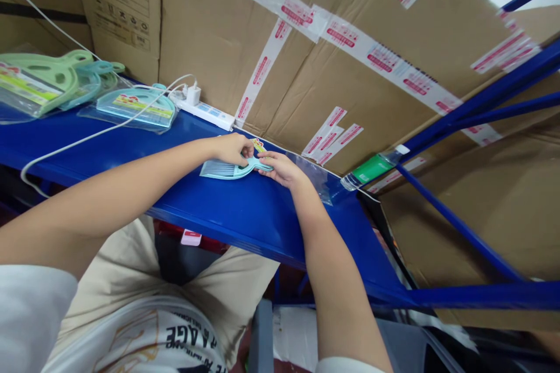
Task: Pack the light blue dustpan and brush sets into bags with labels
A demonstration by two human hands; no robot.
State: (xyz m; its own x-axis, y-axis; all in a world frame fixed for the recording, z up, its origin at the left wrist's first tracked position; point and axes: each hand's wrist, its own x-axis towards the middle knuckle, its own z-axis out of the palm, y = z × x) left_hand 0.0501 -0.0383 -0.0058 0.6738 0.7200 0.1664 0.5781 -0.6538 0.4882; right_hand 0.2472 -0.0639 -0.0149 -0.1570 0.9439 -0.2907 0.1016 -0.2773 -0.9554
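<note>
A light blue mini dustpan and brush set [219,171] lies on the blue shelf in front of me, bristles toward the left. My left hand [231,148] bends over its middle, thumb and fingers closed on it near the base of the handle. From the right, my right hand [282,168] pinches the handle end. Behind my fingers a small yellow label [258,144] peeks out, partly hidden. A clear plastic bag [317,178] lies flat just right of my right hand.
Bagged green dustpan sets [52,78] and a bagged blue one [135,106] lie at the left. A white power strip [210,115] with a charger and cable runs along the taped cardboard [280,70]. A green-labelled bottle [374,168] leans at the right by the blue shelf frame.
</note>
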